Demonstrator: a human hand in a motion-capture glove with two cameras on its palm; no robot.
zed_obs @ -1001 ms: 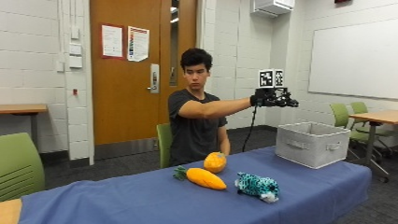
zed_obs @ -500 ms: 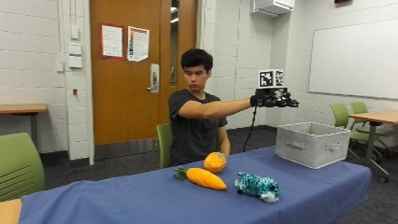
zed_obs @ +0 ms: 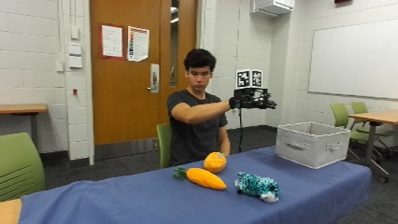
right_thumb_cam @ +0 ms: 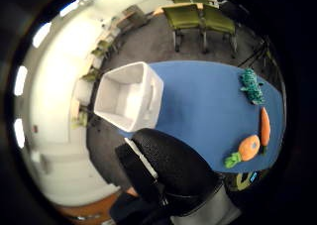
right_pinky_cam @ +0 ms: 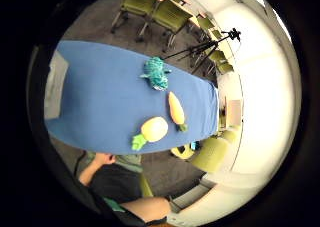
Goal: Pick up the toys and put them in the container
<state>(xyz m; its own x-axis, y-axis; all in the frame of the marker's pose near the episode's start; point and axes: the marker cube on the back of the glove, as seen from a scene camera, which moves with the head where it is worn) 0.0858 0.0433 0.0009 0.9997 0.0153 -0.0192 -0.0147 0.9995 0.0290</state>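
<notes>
Covering the long table: a blue cloth (zed_obs: 155,196) that hangs over the near edge, with the container and three toys on it.
Container: a pale grey fabric bin with a handle slot in its side (zed_obs: 312,143), open-topped, upright near the table's end, well apart from the toys; the thumb-side palm view looks into its bare pale inside (right_thumb_cam: 130,96).
Person: seated behind the table in a dark T-shirt, right arm stretched out level at shoulder height toward the bin's side of the table.
Right hand: black-gloved (zed_obs: 253,100), raised high above the cloth between the toys and the bin, touching nothing and holding nothing; fingers point forward and look loosely extended, though how far they are spread cannot be told.
Carrot: a long orange plush carrot with green leaves (zed_obs: 202,178), lying flat in front of the person, leaves toward the person's side; also seen in the little-finger-side palm view (right_pinky_cam: 176,109).
Teal toy: a teal and black spotted plush animal with white paws (zed_obs: 257,185), lying near the table's front edge, just beside the carrot's tip.
Round toy: a yellow-orange plush fruit with a green leafy end (zed_obs: 215,162), behind the carrot and just beside it; the leaves show in the palm view (right_pinky_cam: 151,131).
</notes>
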